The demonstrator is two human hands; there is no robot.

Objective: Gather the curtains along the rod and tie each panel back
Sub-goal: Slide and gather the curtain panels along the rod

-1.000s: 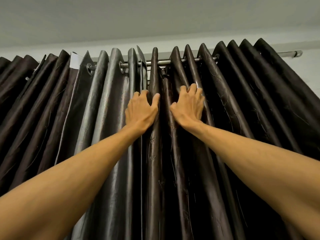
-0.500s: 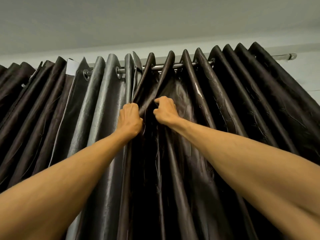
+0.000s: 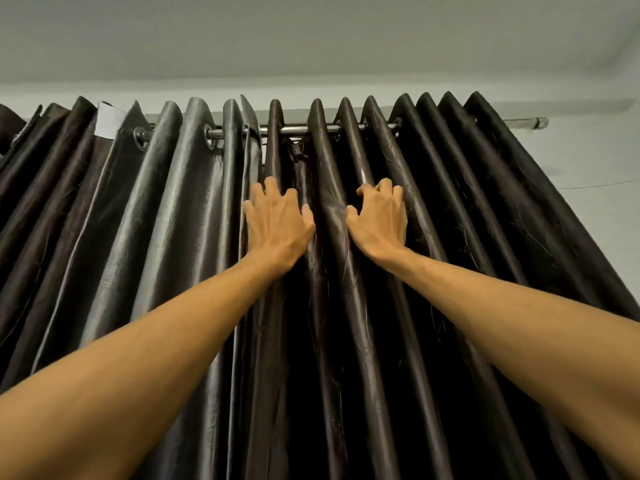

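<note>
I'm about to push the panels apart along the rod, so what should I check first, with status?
1. Left hand touching where the panels meet: ok.
2. Right hand gripping a fold of the right panel: cannot tell, fingers bent.
3. Rod bare beyond the right panel: ok.
4. Visible eyelets threaded on rod: ok.
5. Tiebacks within reach: cannot tell, none in view.

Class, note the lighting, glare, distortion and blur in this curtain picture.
Head view: sheen glares on the left curtain panel; the right curtain panel sinks into shadow; wide-angle distortion fans the pleats and swells the forearms; fingertips of the left hand look blurred.
</note>
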